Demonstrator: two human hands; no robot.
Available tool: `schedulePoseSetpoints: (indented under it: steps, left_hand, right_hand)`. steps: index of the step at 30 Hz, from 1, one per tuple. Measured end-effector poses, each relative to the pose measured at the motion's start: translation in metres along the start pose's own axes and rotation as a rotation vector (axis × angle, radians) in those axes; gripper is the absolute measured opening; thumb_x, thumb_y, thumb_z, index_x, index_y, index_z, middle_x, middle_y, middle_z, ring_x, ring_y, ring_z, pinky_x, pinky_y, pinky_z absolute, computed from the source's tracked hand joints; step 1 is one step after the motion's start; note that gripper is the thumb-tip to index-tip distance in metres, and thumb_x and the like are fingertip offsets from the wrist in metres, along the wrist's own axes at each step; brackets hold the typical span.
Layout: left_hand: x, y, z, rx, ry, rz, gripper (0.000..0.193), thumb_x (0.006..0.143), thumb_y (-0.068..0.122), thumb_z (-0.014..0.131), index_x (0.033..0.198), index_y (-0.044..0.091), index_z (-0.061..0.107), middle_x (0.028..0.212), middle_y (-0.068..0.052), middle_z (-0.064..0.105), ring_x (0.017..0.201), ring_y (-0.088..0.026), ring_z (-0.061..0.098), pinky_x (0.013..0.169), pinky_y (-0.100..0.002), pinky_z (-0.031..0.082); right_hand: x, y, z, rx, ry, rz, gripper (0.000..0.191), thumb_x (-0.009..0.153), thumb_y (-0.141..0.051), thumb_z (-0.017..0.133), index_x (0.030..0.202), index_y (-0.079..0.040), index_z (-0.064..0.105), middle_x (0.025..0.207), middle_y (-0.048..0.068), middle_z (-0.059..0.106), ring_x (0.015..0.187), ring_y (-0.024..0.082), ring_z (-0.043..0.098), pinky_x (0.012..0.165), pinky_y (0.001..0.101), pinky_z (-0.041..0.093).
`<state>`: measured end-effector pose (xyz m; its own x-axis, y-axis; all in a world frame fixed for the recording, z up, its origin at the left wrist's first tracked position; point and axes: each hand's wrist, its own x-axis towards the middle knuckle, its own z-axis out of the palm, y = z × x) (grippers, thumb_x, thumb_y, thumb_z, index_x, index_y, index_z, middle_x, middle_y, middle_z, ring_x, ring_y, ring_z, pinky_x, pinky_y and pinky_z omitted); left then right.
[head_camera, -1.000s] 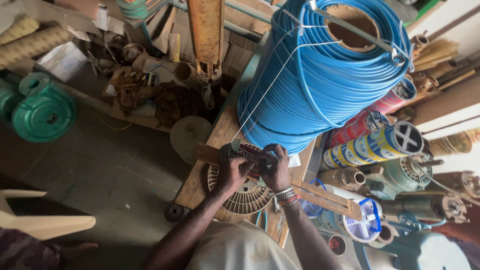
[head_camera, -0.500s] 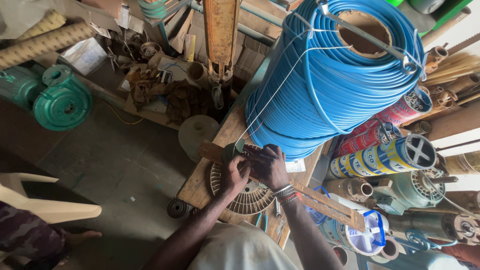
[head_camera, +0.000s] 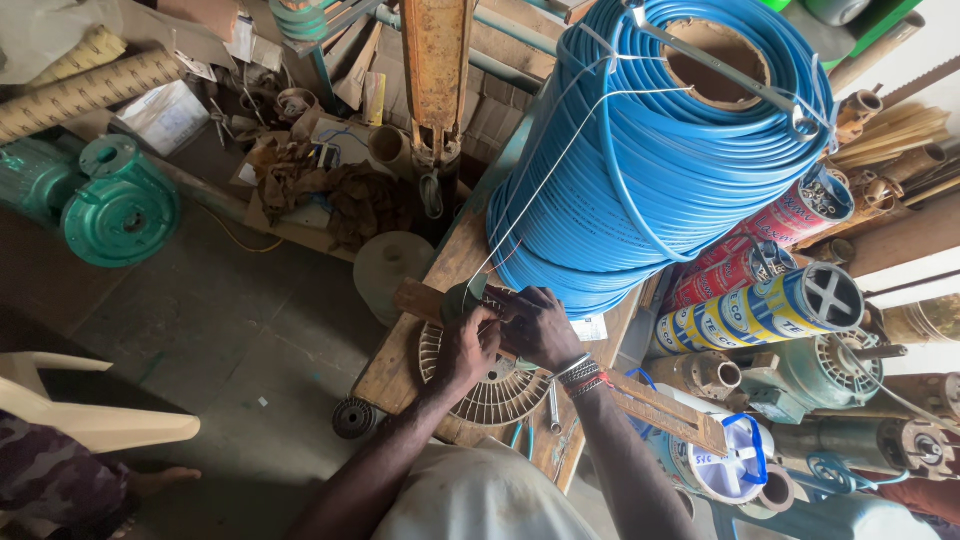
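hands unmoved since before, left hand (head_camera: 465, 350) and right hand (head_camera: 535, 325) gripping thin wire (head_camera: 530, 195)

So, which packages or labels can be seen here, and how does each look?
Red can: lying right of the blue coil, printed label.
Yellow and blue can: lying below it, cross-shaped end.
White box: upper left, squarish.
White label: on the bench beside the right hand.

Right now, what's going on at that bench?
A person bends over a wooden bench, both hands together on a small dark part. The left hand and right hand grip it above a pale fan cover. A thin wire runs up from the hands past the blue coil.
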<state>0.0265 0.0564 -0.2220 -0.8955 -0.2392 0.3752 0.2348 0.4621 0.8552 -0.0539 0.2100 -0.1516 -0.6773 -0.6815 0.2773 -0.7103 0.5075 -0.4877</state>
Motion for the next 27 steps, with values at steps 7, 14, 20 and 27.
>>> schedulePoseSetpoints:
  steps: [7,14,20,27]
  left_hand:
    - [0.004,0.008,-0.002,-0.015,0.014,0.083,0.017,0.088,-0.002,0.068,0.103,0.0,0.058,0.087,-0.014,0.07,0.081,-0.027,0.072,0.07,-0.037,0.055]
    - [0.005,0.014,-0.004,-0.014,-0.014,0.043,0.012,0.088,-0.001,0.068,0.098,0.002,0.062,0.086,-0.012,0.072,0.082,-0.025,0.074,0.072,-0.036,0.057]
    - [0.003,-0.002,0.005,-0.06,0.024,0.013,0.013,0.086,0.0,0.07,0.093,0.003,0.059,0.078,-0.011,0.068,0.072,-0.023,0.072,0.064,-0.035,0.055]
    - [-0.006,-0.004,0.001,-0.054,0.027,-0.063,0.016,0.088,0.002,0.073,0.086,0.004,0.057,0.072,-0.008,0.066,0.066,-0.02,0.07,0.06,-0.035,0.052]
  right_hand:
    - [0.007,0.003,-0.006,-0.011,-0.086,-0.129,0.052,0.076,-0.023,0.082,0.123,-0.007,0.067,0.093,0.006,0.071,0.093,0.026,0.063,0.09,0.0414,0.049]
    - [0.008,0.005,-0.007,0.039,-0.084,-0.043,0.046,0.074,-0.02,0.082,0.118,-0.009,0.072,0.092,0.009,0.071,0.084,0.027,0.066,0.078,0.0401,0.056]
    - [-0.001,0.018,-0.001,0.125,0.117,-0.142,0.02,0.073,-0.015,0.085,0.09,-0.009,0.078,0.101,0.01,0.077,0.105,0.03,0.072,0.088,0.0386,0.059]
    - [0.0,0.022,0.005,-0.074,0.344,0.024,0.012,0.078,-0.002,0.077,0.082,-0.012,0.072,0.098,0.003,0.079,0.122,0.03,0.071,0.101,0.0428,0.057]
